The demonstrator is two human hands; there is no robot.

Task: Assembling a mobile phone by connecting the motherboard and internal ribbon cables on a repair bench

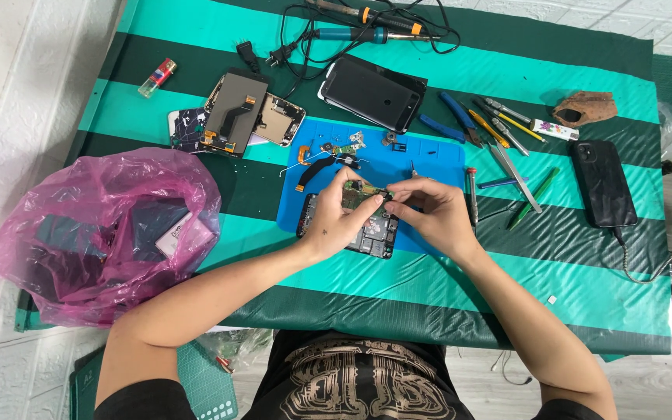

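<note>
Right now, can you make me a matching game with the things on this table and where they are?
Things:
1. pink bag
2. lighter
3. black phone
4. circuit board

Places:
A. far right, cable plugged in
B. between both hands
C. left edge of the table
D. far left corner

Pairs: 1-C, 2-D, 3-A, 4-B

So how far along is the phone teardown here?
Done: the phone lies open on the blue mat, with loose parts set aside. In hand: the left hand and right hand hold its circuit board. Left: the rest inside the phone.
</note>
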